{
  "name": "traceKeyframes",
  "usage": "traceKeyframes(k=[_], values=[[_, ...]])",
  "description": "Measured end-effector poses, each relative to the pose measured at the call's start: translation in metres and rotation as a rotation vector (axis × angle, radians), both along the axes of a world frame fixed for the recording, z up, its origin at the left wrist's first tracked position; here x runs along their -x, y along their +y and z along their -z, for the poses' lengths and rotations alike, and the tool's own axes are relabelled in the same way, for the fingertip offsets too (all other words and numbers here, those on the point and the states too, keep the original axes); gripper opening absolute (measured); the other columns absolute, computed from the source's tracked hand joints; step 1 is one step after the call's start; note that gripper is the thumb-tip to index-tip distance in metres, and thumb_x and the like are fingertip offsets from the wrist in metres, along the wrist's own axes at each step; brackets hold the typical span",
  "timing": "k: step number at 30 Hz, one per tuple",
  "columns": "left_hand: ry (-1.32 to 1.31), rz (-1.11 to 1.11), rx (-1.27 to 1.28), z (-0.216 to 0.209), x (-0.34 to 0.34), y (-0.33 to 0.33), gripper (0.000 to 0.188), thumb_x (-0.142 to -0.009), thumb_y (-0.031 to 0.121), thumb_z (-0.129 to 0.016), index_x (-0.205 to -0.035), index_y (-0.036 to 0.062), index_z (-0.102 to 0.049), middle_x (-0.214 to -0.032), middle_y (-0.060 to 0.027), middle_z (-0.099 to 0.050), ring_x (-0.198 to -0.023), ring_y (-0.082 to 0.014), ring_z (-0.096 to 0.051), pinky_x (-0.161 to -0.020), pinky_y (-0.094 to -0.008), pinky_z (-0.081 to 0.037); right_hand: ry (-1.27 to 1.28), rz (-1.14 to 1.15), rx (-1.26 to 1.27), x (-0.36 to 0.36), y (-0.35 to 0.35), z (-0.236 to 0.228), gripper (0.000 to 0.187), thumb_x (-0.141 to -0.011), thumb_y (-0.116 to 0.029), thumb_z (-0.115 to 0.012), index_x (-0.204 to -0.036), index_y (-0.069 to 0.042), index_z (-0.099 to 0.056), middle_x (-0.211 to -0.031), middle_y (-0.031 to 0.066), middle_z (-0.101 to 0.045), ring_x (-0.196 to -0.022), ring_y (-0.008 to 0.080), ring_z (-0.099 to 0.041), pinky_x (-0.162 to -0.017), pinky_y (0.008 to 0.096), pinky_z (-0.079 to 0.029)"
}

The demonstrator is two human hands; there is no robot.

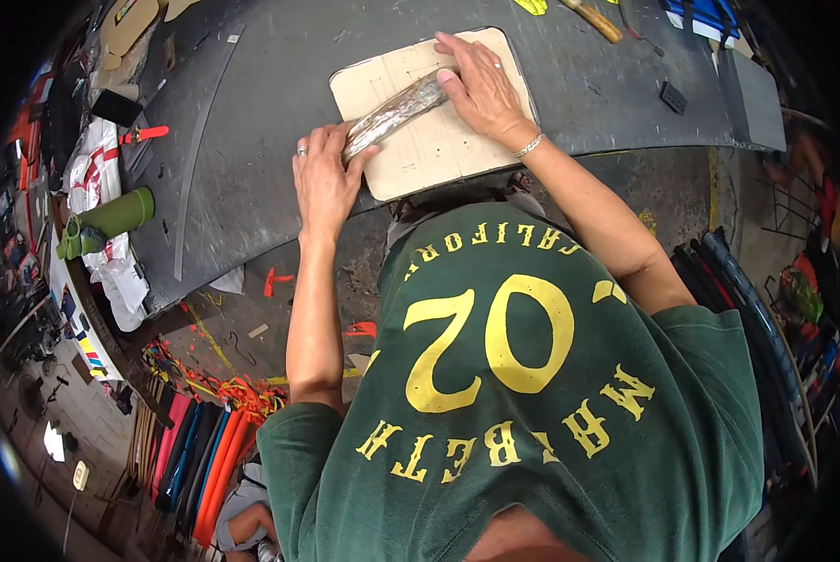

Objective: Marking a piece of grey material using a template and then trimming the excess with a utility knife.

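A long, shiny brown-and-silver roll [396, 114], seemingly wrapped in clear film or tape, lies slantwise across a cream board [429, 159]. The board has rounded corners, a dark edge and a few small marks or holes. At the roll's near left end, my left hand [328, 178] is closed round it, fingers on the far side and thumb on the near side. Over the far right end, my right hand [483, 92] grips with the thumb on the roll and the fingers reaching past it. Both palms hide the roll's ends.
The board rests on a dark grey worktable [260, 122] near its front edge. A wooden-handled tool [596, 21] and a small black block [673, 97] lie to the right. At left are a phone [116, 108], white bags [111, 272] and a green roll [111, 223]. Rolled materials [218, 468] stand below left.
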State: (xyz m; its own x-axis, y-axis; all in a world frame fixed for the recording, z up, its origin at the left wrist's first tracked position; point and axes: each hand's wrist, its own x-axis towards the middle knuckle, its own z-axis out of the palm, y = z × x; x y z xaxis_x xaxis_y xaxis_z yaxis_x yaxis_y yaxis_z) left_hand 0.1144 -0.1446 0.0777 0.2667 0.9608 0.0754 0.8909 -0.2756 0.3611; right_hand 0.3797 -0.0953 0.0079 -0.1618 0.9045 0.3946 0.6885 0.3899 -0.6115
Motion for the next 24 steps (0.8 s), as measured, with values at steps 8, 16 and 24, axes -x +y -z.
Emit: traceKeyframes(k=[8,16,24], values=[[-0.084,0.065,0.034,0.017,-0.003,0.012,0.049,-0.085,0.036,-0.078,-0.125,0.0093,-0.067,-0.117,-0.0125,-0.067,-0.102,-0.0332,-0.064,-0.095,-0.0456,-0.046,-0.033,0.055,0.015,0.002,-0.002,0.000,0.049,-0.101,-0.034,-0.051,-0.139,-0.003,-0.051,-0.134,0.0176,-0.061,-0.127,0.0371,-0.052,-0.115,0.0470,-0.034],[-0.404,-0.188,0.084,0.003,0.055,-0.023,0.060,-0.093,0.025,-0.075,-0.145,0.0060,-0.052,-0.135,-0.0193,-0.060,-0.125,-0.0325,-0.058,-0.105,-0.0410,-0.045,0.293,0.153,0.183,-0.048,0.011,-0.002,0.042,-0.102,-0.032,-0.060,-0.133,-0.004,-0.058,-0.121,0.0106,-0.071,-0.108,0.0200,-0.068,-0.093,0.0334,-0.055],[-0.325,-0.430,-0.077,0.045,0.175,-0.101,0.038,-0.095,0.021,-0.071,-0.128,0.0015,-0.065,-0.130,-0.0174,-0.062,-0.121,-0.0331,-0.059,-0.106,-0.0408,-0.043,0.248,0.625,0.089,-0.131,-0.034,0.010,0.029,-0.099,-0.021,-0.065,-0.122,-0.003,-0.067,-0.103,0.0040,-0.074,-0.094,0.0098,-0.066,-0.084,0.0257,-0.053]])
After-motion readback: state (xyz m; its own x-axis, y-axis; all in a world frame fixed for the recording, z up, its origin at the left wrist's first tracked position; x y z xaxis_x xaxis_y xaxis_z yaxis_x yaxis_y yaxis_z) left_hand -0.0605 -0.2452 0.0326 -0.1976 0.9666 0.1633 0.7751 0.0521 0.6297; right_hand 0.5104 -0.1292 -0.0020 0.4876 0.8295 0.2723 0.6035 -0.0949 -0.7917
